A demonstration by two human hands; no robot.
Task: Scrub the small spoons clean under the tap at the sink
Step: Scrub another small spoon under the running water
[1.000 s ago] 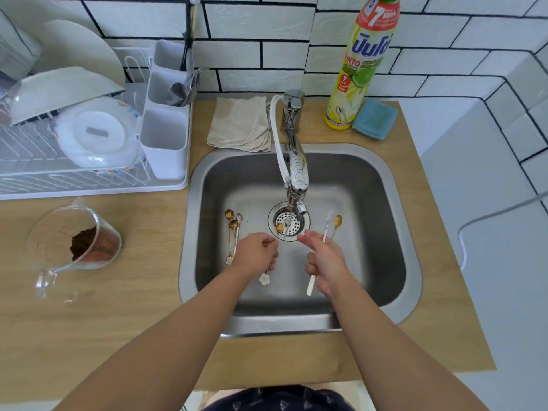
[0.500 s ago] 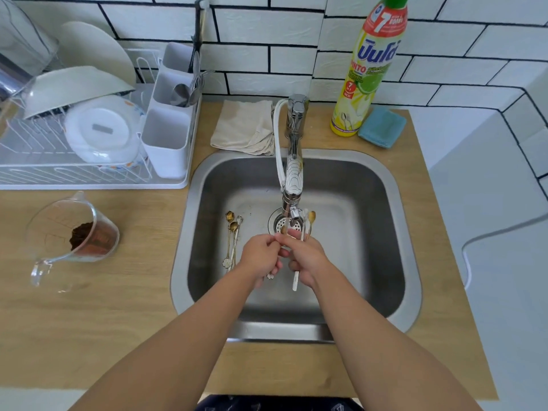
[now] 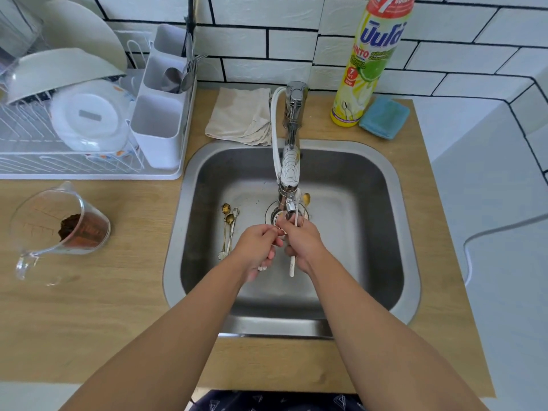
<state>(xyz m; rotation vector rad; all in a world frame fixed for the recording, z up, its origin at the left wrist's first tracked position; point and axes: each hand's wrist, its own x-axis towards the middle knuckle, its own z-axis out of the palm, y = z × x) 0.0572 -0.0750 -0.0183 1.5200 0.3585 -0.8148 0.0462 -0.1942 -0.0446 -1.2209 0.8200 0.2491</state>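
We have both hands together under the tap [image 3: 290, 179], over the drain of the steel sink [image 3: 385, 221]. Our left hand [image 3: 257, 247] curls its fingers round a small spoon, whose pale end shows below the palm. Our right hand [image 3: 302, 243] grips two spoons: a white-handled spoon [image 3: 292, 266] and a gold spoon [image 3: 306, 199] whose bowl points up beside the spout. Three more small spoons [image 3: 228, 226] lie on the sink floor, just left of our left hand. On the counter, a glass measuring jug [image 3: 56, 223] lies tilted with brown powder inside. The dish rack [image 3: 74, 164] holds bowls and a plate; its cutlery caddy [image 3: 160, 114] holds a few utensils in the rear compartments.
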